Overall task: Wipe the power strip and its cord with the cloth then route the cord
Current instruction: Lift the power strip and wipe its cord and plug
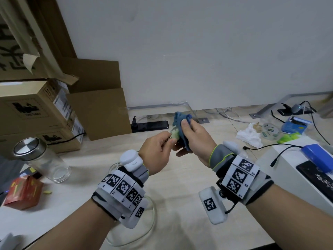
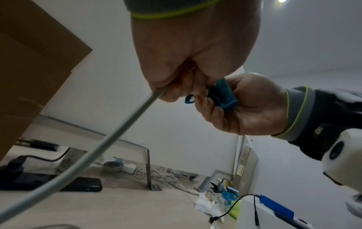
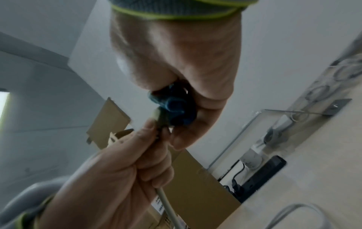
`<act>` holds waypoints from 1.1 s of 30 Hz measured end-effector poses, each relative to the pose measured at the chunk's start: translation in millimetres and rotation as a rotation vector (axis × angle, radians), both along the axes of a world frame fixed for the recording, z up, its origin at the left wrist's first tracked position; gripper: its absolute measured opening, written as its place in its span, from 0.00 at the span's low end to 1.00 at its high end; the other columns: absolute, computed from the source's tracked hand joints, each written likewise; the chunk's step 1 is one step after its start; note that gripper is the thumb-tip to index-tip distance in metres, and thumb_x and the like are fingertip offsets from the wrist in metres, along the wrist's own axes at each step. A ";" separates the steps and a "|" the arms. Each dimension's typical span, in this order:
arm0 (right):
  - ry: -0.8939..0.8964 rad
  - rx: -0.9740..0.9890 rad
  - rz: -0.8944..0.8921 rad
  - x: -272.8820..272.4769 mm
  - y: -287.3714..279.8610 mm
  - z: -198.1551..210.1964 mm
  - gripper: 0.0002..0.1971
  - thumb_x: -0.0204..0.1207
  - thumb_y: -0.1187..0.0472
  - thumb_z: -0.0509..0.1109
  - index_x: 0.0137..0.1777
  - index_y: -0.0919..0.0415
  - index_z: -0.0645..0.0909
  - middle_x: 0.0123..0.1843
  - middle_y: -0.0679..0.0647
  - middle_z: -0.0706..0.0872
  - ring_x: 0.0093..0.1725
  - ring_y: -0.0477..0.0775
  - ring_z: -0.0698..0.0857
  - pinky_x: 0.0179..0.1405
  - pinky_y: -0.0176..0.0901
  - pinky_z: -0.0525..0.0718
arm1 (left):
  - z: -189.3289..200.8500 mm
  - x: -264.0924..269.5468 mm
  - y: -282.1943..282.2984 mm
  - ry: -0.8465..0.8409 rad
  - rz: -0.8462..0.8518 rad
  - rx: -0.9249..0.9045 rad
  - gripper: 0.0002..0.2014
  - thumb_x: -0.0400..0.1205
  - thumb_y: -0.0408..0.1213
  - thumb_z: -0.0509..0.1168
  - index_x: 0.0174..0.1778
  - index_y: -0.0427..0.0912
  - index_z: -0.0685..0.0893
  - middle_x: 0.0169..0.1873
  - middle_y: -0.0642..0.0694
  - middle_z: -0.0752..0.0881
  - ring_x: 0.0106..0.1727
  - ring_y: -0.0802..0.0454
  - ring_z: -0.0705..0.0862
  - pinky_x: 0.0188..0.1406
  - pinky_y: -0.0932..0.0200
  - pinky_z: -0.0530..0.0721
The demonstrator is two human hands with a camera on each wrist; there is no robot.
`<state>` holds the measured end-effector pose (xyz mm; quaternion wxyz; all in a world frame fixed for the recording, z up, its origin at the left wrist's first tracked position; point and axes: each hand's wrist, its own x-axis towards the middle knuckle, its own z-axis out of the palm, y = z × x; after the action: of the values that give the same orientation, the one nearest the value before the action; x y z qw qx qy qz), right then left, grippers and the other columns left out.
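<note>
Above the middle of the table, my left hand grips the pale plug end of a white cord. The cord runs out of the bottom of that fist and down to a loose loop on the tabletop. My right hand holds a bunched blue cloth pressed round the plug's tip. In the right wrist view the cloth sits in the palm, with the left hand's fingertips pinching the plug just below it. The cord's far end is hidden behind my arms.
A black power strip lies by the wall with a plug in it. Cardboard boxes are stacked at the left, with a lidded glass jar and a red carton in front. At the right are tissues and a white box.
</note>
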<state>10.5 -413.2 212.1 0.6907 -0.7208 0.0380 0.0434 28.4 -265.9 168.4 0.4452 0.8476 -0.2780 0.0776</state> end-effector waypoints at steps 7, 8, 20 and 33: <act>-0.282 -0.286 -0.139 3.0 5.2 -12.3 0.04 0.83 0.62 0.62 0.54 0.53 0.76 0.39 0.42 0.82 0.34 0.37 0.81 0.35 0.27 0.79 | -2.7 -5.0 -3.2 0.000 0.021 -0.012 0.12 0.81 0.43 0.59 0.44 0.40 0.83 0.35 0.48 0.88 0.36 0.51 0.85 0.35 0.55 0.81; -0.279 -0.293 -0.155 3.9 5.4 -13.0 0.03 0.83 0.61 0.62 0.52 0.53 0.76 0.37 0.43 0.82 0.33 0.39 0.81 0.33 0.28 0.79 | -2.3 -6.3 -3.2 -0.011 0.014 -0.023 0.13 0.81 0.45 0.58 0.44 0.40 0.83 0.34 0.50 0.87 0.35 0.53 0.84 0.34 0.58 0.80; -0.128 0.094 0.014 -10.2 6.6 -6.7 0.09 0.87 0.60 0.55 0.62 0.53 0.74 0.50 0.57 0.85 0.45 0.57 0.86 0.41 0.57 0.87 | 4.5 0.1 -2.2 0.072 0.057 -0.094 0.16 0.82 0.46 0.54 0.40 0.38 0.80 0.34 0.41 0.86 0.38 0.43 0.85 0.37 0.41 0.83; -0.086 0.049 -0.150 2.6 6.5 -3.9 0.09 0.87 0.60 0.54 0.56 0.57 0.77 0.42 0.57 0.85 0.33 0.54 0.86 0.33 0.51 0.89 | 5.3 -0.8 -9.5 -0.011 0.026 -0.026 0.12 0.84 0.41 0.57 0.34 0.46 0.74 0.24 0.56 0.74 0.28 0.62 0.76 0.27 0.71 0.68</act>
<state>13.0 -406.7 208.2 0.7106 -0.6999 0.0608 -0.0385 27.5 -275.4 173.7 0.4538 0.8449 -0.2681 0.0916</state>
